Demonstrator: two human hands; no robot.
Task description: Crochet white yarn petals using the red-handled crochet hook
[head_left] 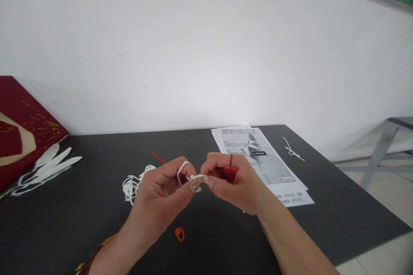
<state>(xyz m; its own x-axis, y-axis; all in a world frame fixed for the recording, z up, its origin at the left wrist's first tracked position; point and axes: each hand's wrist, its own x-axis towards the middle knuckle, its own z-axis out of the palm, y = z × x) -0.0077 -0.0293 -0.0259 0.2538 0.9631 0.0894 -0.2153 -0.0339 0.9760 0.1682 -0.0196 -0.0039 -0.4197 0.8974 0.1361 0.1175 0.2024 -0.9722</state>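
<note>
A small strip of white crochet work (pixel 197 177) is stretched between my two hands above the dark table. My left hand (pixel 163 191) pinches its left end, with white yarn (pixel 181 171) looped over the index finger. The thumb and index fingertips of my right hand (pixel 237 182) pinch its right end. Tucked in that same hand is a crochet hook (pixel 230 172) with a red handle, its metal shaft pointing up. A loose pile of white yarn (pixel 130 187) lies behind my left hand, partly hidden by it.
An orange stitch marker (pixel 180 234) lies nearest me on the table (pixel 219 240). Beyond my left hand is a thin red tool (pixel 157 157). Printed sheets (pixel 274 167) lie at right, a white yarn scrap (pixel 292 151) past them. White petal-shaped pieces (pixel 53 165) rest beside a dark red bag or box (pixel 29 124).
</note>
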